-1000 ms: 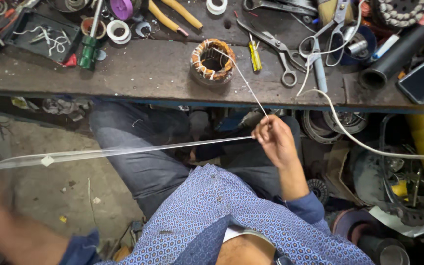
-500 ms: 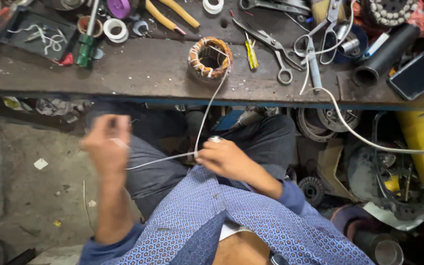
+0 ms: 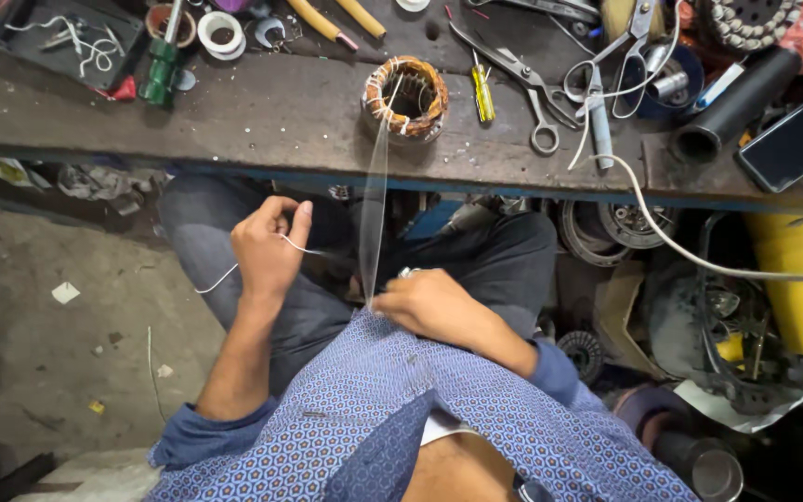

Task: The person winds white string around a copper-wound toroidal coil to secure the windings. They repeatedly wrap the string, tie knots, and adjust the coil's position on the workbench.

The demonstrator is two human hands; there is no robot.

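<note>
We've got the white thread (image 3: 375,200) pinched in both the left hand (image 3: 267,251) and right hand (image 3: 429,305), and a hard tug could tip the copper-wound coil (image 3: 405,97) off the bench (image 3: 271,116).

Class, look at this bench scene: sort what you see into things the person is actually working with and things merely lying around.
In use:
- left hand pinching the white thread
- right hand holding the thread near the lap
- copper-wound coil, where the thread runs up

Lying about:
- pliers
- yellow screwdriver
- green screwdriver
- tape rolls
- black tube
</note>
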